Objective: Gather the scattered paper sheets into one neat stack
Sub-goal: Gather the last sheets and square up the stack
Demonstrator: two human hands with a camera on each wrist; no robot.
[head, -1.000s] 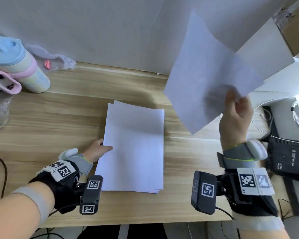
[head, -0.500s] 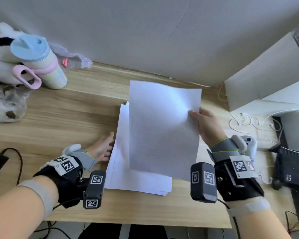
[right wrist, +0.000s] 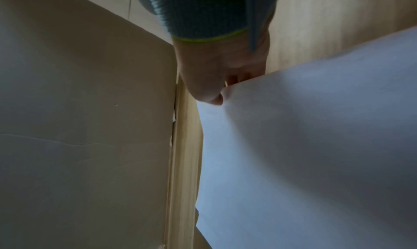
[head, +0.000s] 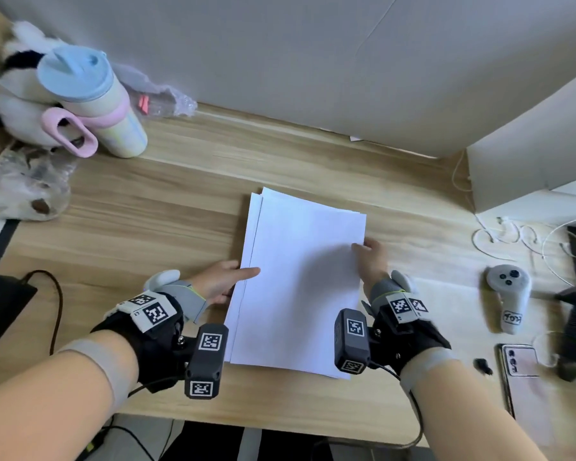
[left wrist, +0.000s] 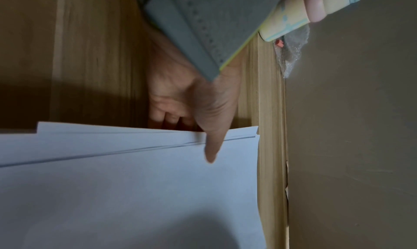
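A stack of white paper sheets (head: 300, 277) lies in the middle of the wooden desk (head: 153, 227), its left edges slightly fanned (left wrist: 126, 137). My left hand (head: 243, 277) holds the stack's left edge: the thumb (left wrist: 212, 145) lies on top and the fingers go under the sheets. My right hand (head: 363, 251) pinches the right edge of the top sheet (right wrist: 304, 128), thumb (right wrist: 212, 97) above and fingers hidden beneath. That sheet lies on the stack, roughly lined up with it.
A pastel tumbler (head: 94, 94), a plush toy (head: 17, 94) and a plastic bag (head: 24, 188) sit at the far left. To the right are a white controller (head: 509, 294), a phone (head: 522, 387), white cables (head: 512, 234) and a cardboard box (head: 529, 161). A black device (head: 0, 301) sits at the left edge.
My right hand has brought the sheet down from the air at the right and laid it on the stack. My left thumb has moved onto the stack's left edge.
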